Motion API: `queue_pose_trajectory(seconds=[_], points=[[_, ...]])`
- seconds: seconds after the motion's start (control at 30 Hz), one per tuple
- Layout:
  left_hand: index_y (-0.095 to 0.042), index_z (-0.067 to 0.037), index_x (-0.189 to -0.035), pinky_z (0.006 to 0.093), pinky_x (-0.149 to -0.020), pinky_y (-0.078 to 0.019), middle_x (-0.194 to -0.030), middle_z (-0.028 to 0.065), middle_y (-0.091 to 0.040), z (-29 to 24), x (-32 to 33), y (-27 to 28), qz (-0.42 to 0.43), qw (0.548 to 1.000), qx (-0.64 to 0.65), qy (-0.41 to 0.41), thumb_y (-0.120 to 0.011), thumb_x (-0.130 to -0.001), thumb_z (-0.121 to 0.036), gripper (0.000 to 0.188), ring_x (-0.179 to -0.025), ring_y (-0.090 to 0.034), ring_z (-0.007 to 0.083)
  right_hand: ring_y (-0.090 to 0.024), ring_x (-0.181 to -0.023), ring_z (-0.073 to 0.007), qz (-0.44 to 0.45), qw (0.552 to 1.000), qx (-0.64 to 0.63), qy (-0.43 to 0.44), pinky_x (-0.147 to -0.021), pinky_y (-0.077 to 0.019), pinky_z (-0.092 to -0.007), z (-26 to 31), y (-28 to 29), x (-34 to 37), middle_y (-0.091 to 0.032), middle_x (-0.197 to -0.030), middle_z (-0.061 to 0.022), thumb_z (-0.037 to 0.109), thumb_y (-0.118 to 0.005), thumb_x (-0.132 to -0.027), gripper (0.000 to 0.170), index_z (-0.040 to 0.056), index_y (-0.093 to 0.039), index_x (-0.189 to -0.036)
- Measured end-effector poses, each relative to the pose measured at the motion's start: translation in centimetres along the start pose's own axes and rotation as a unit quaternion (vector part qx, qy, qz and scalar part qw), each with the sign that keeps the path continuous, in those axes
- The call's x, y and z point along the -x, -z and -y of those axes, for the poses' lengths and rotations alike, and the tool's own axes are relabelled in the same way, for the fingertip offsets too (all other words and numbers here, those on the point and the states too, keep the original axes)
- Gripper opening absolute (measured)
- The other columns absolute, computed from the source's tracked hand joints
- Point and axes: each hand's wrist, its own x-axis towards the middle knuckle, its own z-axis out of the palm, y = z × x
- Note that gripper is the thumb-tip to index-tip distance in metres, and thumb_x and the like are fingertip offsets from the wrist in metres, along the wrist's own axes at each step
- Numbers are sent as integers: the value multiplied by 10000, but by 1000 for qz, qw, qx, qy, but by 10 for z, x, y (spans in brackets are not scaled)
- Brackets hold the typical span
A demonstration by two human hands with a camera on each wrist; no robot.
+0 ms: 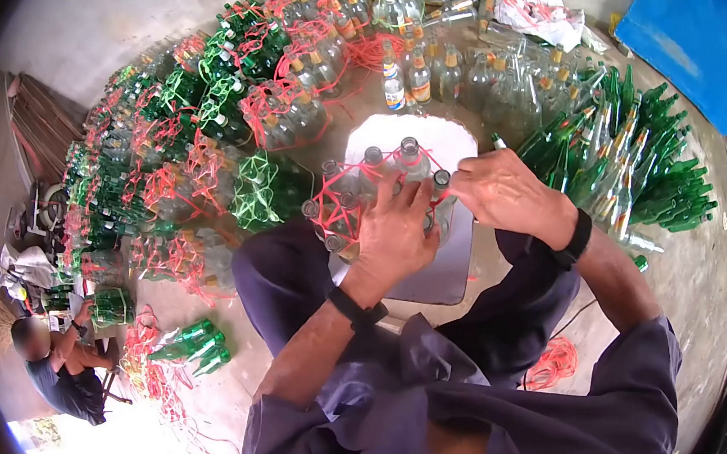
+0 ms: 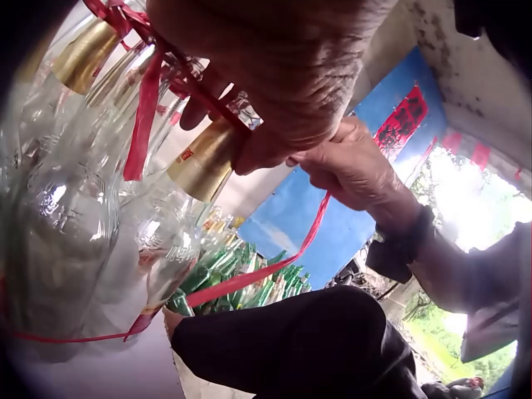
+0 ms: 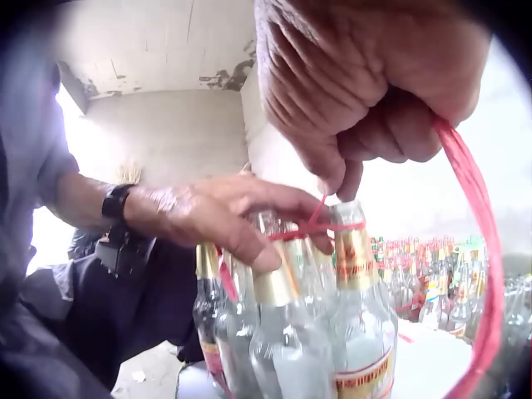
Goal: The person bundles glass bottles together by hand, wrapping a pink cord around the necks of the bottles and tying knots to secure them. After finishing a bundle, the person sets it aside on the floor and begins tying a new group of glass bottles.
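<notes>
A bundle of clear glass bottles (image 1: 375, 171) with gold-foil necks (image 3: 274, 284) stands upright, red plastic ribbon (image 2: 145, 116) laced around the necks. My left hand (image 1: 392, 237) (image 2: 274, 66) (image 3: 224, 216) lies over the near side of the bundle and grips at the necks, its thumb against one gold foil in the right wrist view. On the right of the bundle, my right hand (image 1: 509, 195) (image 2: 353, 170) (image 3: 366, 83) pinches the ribbon beside the rightmost neck, fingers curled. A long ribbon tail (image 3: 482, 241) hangs from that hand. A red strand (image 2: 71, 337) also circles the bottles low down.
The bundle stands on a white surface (image 1: 452, 281) between the knees. Tied bottle bundles (image 1: 277, 115) fill the floor at left and back; loose green bottles (image 1: 672, 189) lie at right. Red ribbon coils (image 1: 554, 362) lie on the floor. Another person (image 1: 68, 368) sits at far left.
</notes>
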Motion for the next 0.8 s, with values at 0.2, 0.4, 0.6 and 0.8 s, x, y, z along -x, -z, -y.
queue_pose_trajectory(seconds=[0.2,0.4,0.6,0.8], points=[[-617,-58,-1240,533,-967,-515,-1274,85,-643,1,0,-3,1,999,32,15,-729,-782,-252,510,-1387,-419,359,-622,-725,-316,-23,999,11,43,-643,-511,-431,-28,-27,-44,-592,-751,-90,135,-678,-841,130,59,-612,-758],[-642,-71,-1194,491,-959,-544,-1239,81,-643,2,0,2,-14,998,64,9,-753,-753,-204,474,-1375,-433,367,-658,-692,-228,-8,971,-208,-120,-648,-518,-392,-44,-36,-46,-662,-715,-94,137,-743,-840,152,21,-677,-769],[-662,-80,-1186,447,-936,-572,-1237,79,-642,1,3,0,-56,996,65,-19,-778,-726,-164,481,-1372,-467,384,-614,-664,-111,-57,902,-362,-228,-594,-483,-309,-68,-93,-18,-659,-698,-77,142,-742,-925,176,-17,-717,-855],[-638,-56,-1256,520,-1025,-478,-1353,141,-601,8,14,1,-73,993,74,-54,-803,-729,-183,566,-1439,-410,413,-337,-508,-20,-107,801,-500,-311,-465,-243,-238,-52,-112,-5,-424,-571,85,250,-686,-1017,241,64,-764,-886]])
